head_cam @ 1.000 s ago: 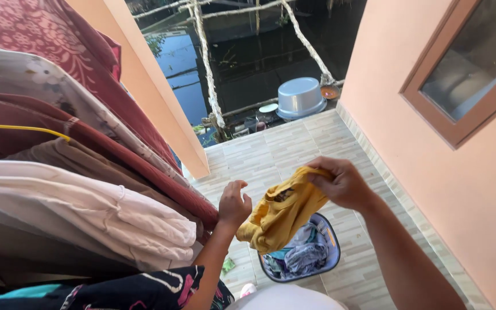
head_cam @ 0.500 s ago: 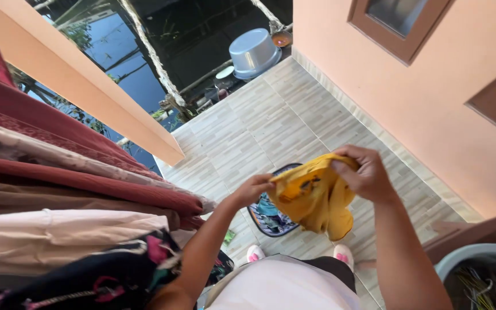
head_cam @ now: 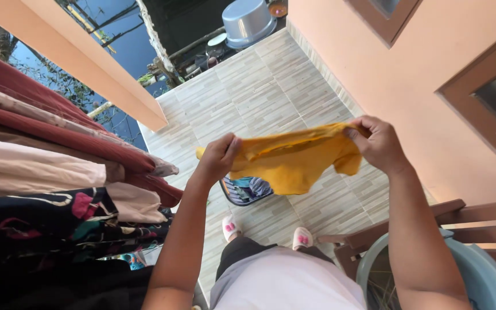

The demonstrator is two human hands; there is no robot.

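Head view, looking straight down over a tiled balcony floor [head_cam: 271, 97]. Yellow garment [head_cam: 294, 161] stretched out between both hands at about chest level, hanging in the air above the floor, lower edge sagging toward the middle. Left hand [head_cam: 220, 156] closed on the garment's left end, fingers curled and pressed together around a bunched corner, a small tip of yellow cloth poking out past the knuckles. Right hand [head_cam: 379, 143] gripping the right end, thumb on top and fingers folded under, pinching the upper hem, with a short flap dangling just below the palm. Directly beneath the garment, partly hidden by it, a basin of striped laundry [head_cam: 247, 189] resting on the tiles. Just in front of the body, two pale slippers with pink marks [head_cam: 265, 232], near the basin. To the left, a rack of hung clothes [head_cam: 53, 172]: dark red, cream, and a black piece with a coloured pattern, draped in overlapping layers. To the lower right, a grey-blue tub [head_cam: 483, 275] set beside a wooden chair [head_cam: 460, 221], the right forearm crossing over both. At the far end of the floor, an upturned metal pot [head_cam: 249, 22]. Along the right, a peach wall with brown-framed windows [head_cam: 426, 74].
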